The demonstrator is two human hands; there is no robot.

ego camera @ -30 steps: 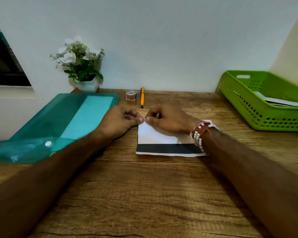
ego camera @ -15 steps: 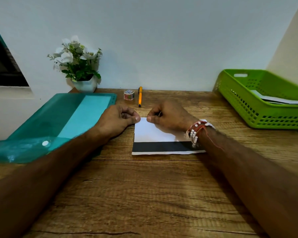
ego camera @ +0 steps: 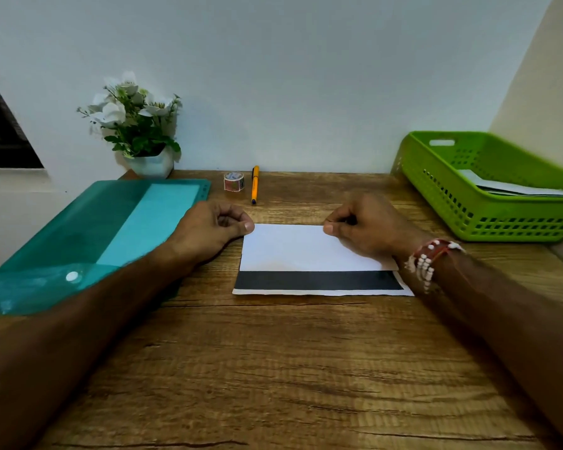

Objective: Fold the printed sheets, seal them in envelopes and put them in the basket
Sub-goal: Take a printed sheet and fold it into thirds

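A folded printed sheet (ego camera: 306,248) lies on the wooden desk (ego camera: 273,368), its white top flap folded away from me and a black printed band showing along the near edge. My left hand (ego camera: 208,228) is curled in a fist, its thumb tip pressing the sheet's far left corner. My right hand (ego camera: 368,225), also curled, presses its thumb on the far fold edge towards the right. The green basket (ego camera: 468,203) stands at the right with white envelopes (ego camera: 514,188) inside.
A teal plastic folder (ego camera: 95,232) lies at the left, partly under my left forearm. A small tape roll (ego camera: 233,181) and an orange pen (ego camera: 255,184) sit by the back wall. A potted white flower (ego camera: 137,125) stands at the back left.
Both thumbs met at the middle of the far fold edge; they have slid apart along it, the left to the left corner, the right towards the right.
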